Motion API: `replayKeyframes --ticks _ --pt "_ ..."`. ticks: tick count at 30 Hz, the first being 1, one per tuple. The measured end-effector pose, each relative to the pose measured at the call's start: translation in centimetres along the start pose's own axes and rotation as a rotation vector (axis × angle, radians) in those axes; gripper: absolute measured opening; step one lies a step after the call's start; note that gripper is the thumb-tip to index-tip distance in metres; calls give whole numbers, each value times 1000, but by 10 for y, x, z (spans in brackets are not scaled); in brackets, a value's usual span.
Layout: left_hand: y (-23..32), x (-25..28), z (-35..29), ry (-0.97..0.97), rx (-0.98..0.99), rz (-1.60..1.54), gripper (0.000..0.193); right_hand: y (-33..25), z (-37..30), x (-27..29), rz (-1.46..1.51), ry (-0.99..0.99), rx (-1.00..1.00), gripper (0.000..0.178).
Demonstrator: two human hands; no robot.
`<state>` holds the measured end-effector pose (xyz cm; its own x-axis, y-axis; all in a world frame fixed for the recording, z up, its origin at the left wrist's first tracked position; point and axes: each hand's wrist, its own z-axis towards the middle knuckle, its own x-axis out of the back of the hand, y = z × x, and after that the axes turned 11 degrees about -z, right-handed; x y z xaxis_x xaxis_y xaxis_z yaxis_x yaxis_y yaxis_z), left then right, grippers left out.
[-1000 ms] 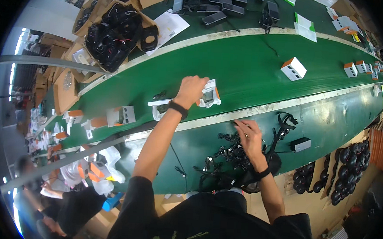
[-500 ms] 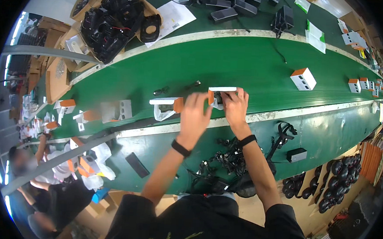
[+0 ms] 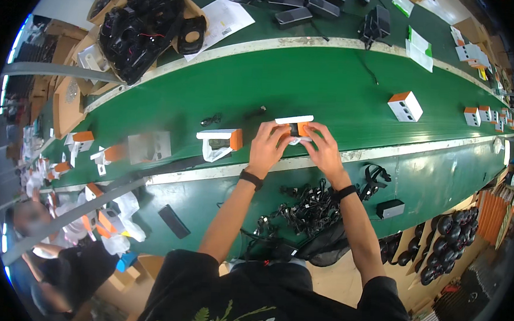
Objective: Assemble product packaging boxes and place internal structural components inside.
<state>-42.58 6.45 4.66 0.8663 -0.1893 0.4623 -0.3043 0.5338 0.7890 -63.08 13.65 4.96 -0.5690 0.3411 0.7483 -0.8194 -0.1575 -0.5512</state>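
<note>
White-and-orange, a small cardboard box (image 3: 295, 120) is sitting along the smooth green belt's (image 3: 309, 84) near side; a person's bare left hand (image 3: 266, 147) and right hand (image 3: 327, 154) are clamping fingers on its ends, apparently working its opening, next needing steady support.

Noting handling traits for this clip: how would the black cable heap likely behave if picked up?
The cable heap would probably sag, being thin-stranded and loosely bent. Lifting one part may drag others along, since it looks tangled. Rolling seems unlikely, as it lies spread out on the table.
</note>
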Motion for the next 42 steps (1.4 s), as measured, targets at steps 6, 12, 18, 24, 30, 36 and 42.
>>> replayKeyframes --ticks 6,12,18,24,30,36,42 --pt "1 4 9 -31 -2 -25 31 -2 7 -14 148 -74 -249 19" --pt "-4 0 14 -110 -159 -31 21 -8 -9 -13 -70 80 -10 15" --pt "-8 20 2 -381 -334 22 18 -2 -25 -2 -156 -51 198 28" --pt "4 -8 13 -127 243 -230 70 13 -19 -2 -170 34 134 35" --pt "13 -1 48 -456 -385 375 74 11 -30 -4 228 97 -450 53" --pt "-2 -12 32 -451 -377 246 52 25 -9 33 -159 -32 117 40" --pt "-9 -16 36 -486 -493 319 43 32 -13 32 -203 -5 111 34"
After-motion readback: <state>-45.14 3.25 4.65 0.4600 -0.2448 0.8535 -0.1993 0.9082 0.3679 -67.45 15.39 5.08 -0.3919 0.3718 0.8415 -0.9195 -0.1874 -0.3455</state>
